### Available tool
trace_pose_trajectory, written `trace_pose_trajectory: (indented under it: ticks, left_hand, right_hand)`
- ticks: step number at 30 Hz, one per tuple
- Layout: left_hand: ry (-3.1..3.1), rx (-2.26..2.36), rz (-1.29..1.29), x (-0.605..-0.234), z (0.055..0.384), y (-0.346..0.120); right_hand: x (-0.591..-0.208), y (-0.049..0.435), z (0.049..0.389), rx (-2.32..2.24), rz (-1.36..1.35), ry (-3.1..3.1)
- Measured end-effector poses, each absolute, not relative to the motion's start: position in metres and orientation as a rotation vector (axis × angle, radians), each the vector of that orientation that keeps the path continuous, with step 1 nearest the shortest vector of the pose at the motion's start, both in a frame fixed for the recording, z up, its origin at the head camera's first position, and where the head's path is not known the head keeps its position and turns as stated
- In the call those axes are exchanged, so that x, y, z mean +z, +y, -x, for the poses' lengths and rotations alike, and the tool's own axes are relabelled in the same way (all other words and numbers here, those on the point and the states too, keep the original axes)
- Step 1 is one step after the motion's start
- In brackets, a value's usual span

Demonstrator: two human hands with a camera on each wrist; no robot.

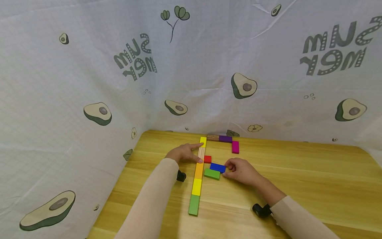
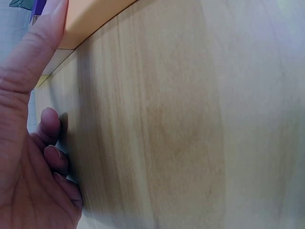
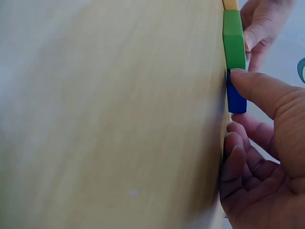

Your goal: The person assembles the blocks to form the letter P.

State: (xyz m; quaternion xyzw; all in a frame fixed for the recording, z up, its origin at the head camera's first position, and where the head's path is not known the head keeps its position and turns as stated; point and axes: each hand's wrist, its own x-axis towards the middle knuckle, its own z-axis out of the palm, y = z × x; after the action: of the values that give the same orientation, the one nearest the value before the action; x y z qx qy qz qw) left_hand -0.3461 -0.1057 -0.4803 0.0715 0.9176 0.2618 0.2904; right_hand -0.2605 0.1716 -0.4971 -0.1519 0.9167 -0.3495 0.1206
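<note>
My right hand (image 1: 241, 171) pinches the right end of a blue block (image 1: 218, 168), thumb on its near side and index finger on its far side. Just in front of that block lies a green block (image 1: 212, 174). A small red block (image 1: 207, 159) sits behind, beside the long row. My left hand (image 1: 185, 153) rests along this row, index finger reaching to a yellow block (image 1: 203, 141) and thumb at the seam of a plain wood block (image 1: 201, 152) and an orange block (image 1: 198, 170). In the left wrist view its other fingers curl near the table.
The row runs nearer with another yellow block (image 1: 196, 187) and a light green block (image 1: 194, 205). At the back, a brown block (image 1: 213, 137), a purple block (image 1: 225, 139) and a magenta block (image 1: 235, 147) form a corner. A printed cloth (image 1: 206, 83) hangs behind the wooden table (image 1: 298, 172).
</note>
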Motion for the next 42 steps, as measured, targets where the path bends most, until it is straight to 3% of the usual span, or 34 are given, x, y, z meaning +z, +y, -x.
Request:
trace_pose_trajectory:
  ticks: [42]
  left_hand:
    - [2.451,0.686,-0.179,-0.481,0.347,-0.105]
  right_hand:
    - [-0.502,0.183,0.276,-1.071,0.444,2.690]
